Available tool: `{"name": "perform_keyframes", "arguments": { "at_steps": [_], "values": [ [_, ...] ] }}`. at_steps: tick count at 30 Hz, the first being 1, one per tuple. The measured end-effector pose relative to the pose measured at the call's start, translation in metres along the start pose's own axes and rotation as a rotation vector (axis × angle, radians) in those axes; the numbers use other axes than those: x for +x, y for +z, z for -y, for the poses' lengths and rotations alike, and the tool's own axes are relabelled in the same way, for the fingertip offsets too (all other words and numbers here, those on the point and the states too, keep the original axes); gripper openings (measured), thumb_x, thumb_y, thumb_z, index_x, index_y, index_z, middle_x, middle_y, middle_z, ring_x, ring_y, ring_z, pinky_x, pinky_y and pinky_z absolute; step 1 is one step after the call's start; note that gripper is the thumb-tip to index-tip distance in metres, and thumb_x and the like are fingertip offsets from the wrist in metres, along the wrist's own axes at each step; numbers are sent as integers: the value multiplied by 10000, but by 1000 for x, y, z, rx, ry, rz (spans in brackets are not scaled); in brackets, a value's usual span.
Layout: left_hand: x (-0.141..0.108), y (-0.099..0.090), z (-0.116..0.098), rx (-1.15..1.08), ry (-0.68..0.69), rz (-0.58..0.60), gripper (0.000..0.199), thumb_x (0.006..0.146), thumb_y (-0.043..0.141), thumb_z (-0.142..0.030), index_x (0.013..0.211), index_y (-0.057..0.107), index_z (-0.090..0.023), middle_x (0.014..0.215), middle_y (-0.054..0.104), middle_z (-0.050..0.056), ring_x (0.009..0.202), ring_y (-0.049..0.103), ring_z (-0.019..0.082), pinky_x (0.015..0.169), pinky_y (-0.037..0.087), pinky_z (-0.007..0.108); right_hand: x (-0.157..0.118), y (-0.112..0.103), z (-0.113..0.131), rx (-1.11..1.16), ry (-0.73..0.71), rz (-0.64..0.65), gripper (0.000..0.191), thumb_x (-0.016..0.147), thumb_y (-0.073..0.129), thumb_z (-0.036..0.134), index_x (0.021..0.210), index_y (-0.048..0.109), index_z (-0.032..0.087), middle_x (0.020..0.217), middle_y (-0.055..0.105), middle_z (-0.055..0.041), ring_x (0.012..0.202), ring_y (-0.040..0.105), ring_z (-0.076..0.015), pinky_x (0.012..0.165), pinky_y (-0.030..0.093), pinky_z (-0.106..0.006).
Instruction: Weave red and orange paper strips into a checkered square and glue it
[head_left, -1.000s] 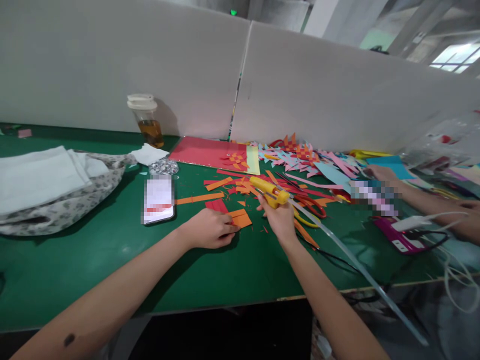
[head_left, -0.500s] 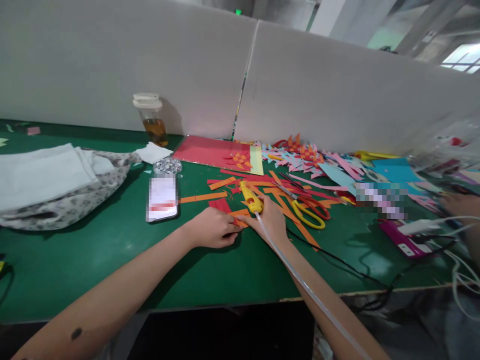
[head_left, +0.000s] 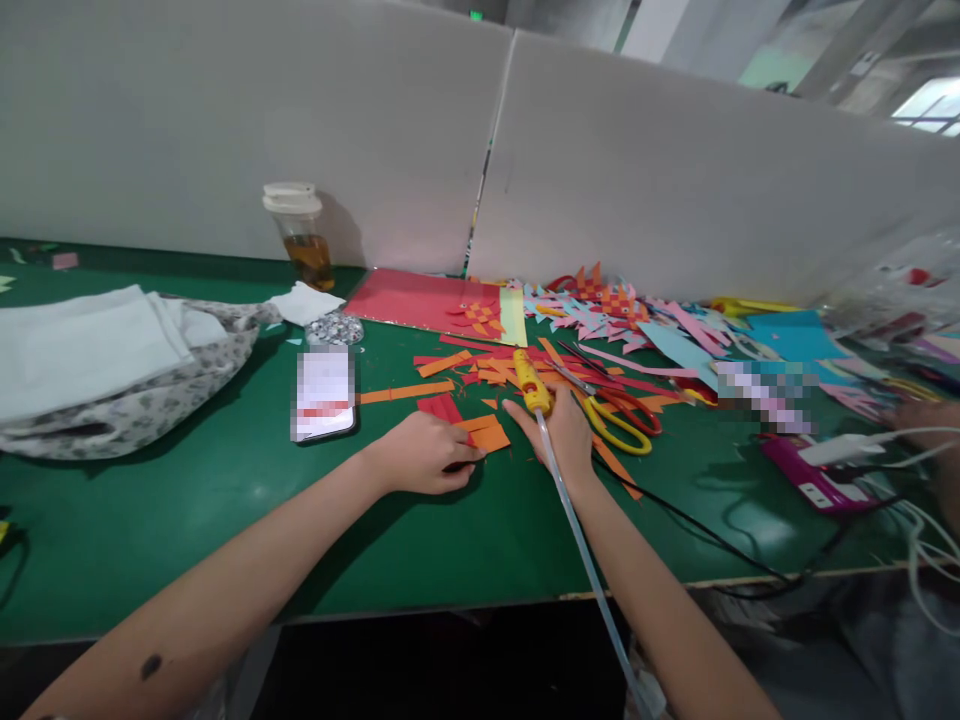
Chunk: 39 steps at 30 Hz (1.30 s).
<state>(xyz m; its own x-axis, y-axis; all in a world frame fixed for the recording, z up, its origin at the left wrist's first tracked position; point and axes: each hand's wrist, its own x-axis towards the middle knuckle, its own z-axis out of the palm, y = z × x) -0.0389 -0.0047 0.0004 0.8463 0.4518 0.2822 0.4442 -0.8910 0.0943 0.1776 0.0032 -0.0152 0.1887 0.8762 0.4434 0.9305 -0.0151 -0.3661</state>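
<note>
My left hand [head_left: 429, 455] is closed on a small piece of woven orange and red paper strips [head_left: 489, 434], its fingertips at the piece's lower left. To the right, my right hand [head_left: 561, 430] grips a yellow glue gun [head_left: 532, 383] with a clear glue stick trailing from its back end. The thumb stretches left, apart from the paper piece. Loose red and orange strips [head_left: 442, 364] lie behind both hands. Scissors with yellow and orange handles [head_left: 626, 425] rest just right of my right hand.
A phone [head_left: 325, 390], a cup of brown drink [head_left: 306, 240] and a patterned cloth bag [head_left: 187, 385] are on the left. A red sheet [head_left: 412, 298] and paper scraps line the partition. A pink power strip [head_left: 814, 480] with cables and another person's blurred hand [head_left: 926, 420] are at right.
My right hand has moved right with the glue gun, away from the paper piece. More of the orange strips beside my left hand now shows. My left hand has barely moved.
</note>
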Motion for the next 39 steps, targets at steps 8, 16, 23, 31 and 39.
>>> {"name": "perform_keyframes", "arguments": {
  "at_steps": [8, 16, 23, 31, 39],
  "values": [
    [1, -2, -2, 9, -7, 14, 276, 809, 444, -281, 970, 665, -243, 758, 674, 19, 645, 609, 141, 494, 339, 246, -9, 4, 20, -21, -207, 84, 398, 752, 550, 437, 1010, 487, 140, 942, 631, -137, 877, 591, -288, 730, 418, -364],
    [-1, -1, -3, 7, -50, 14, 282, 814, 444, -282, 990, 664, -270, 755, 666, 4, 640, 607, 145, 487, 320, 253, -1, -4, 2, -166, -83, 105, 298, 741, 496, 130, 1038, 491, 133, 983, 625, -137, 918, 576, -283, 733, 398, -355],
    [0, -1, -3, 0, -38, -19, 271, 808, 447, -271, 957, 671, -249, 723, 656, 14, 615, 592, 123, 480, 332, 232, -1, 2, 2, -28, -159, -23, 396, 778, 513, 468, 1002, 484, 142, 943, 628, -141, 882, 584, -294, 729, 411, -366],
    [1, -3, -4, 0, -49, -5, 269, 800, 449, -265, 956, 668, -262, 729, 660, 0, 610, 589, 125, 469, 318, 234, -2, -2, -1, -39, -150, 77, 548, 722, 509, 623, 990, 495, 145, 911, 634, -138, 830, 596, -293, 673, 399, -350],
    [1, -3, -3, -1, -56, 6, 266, 807, 449, -279, 949, 673, -258, 717, 662, 12, 614, 598, 134, 465, 296, 239, -1, -3, -2, -77, -142, -30, 489, 759, 500, 575, 988, 494, 143, 909, 630, -132, 846, 584, -279, 709, 392, -350]
  ]
}}
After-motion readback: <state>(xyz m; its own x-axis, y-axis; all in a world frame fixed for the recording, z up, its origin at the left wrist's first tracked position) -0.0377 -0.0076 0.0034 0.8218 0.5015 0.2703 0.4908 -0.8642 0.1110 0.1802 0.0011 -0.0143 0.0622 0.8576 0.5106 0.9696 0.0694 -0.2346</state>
